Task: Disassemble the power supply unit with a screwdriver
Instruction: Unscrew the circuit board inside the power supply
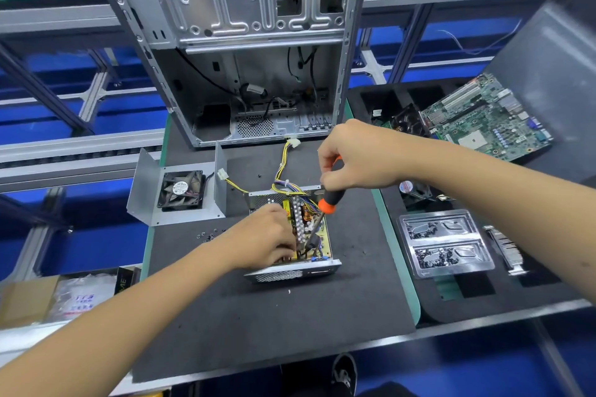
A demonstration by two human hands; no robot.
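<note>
Power supply unit (300,229): was seen lying opened on the dark mat (258,316), near the middle of the bench, with its yellow circuit board exposed and its perforated metal wall turned towards the camera.
Screwdriver (325,203): was held tilted, its orange-and-black handle up and to the right, its dark shaft reaching down and left into the open unit; the exact spot touched by the tip could not be made out.
Right hand (358,158): was seen closed around the top of the screwdriver handle, fingers curled tightly on it, above the far right part of the unit.
Left hand (267,238): was laid on the left part of the circuit board, fingers bent down among the components; whether anything was pinched between them could not be told.
Wire bundle (283,167): yellow, black and coloured leads were seen running from the far edge of the unit across the mat to a white connector near the case.
Cover with fan (180,190): a bent grey metal panel carrying a black fan was set on the mat, to the left of the unit and apart from it.
Loose screws (208,234): a few small dark screws were scattered on the mat between the cover and the left hand.
Computer case (245,42): was stood open and gutted behind the unit.
Motherboard (483,119): a green board was rested on the black tray at the right.
Clear plastic tray (445,242): small dark parts were held in its two compartments, to the right of the mat.
</note>
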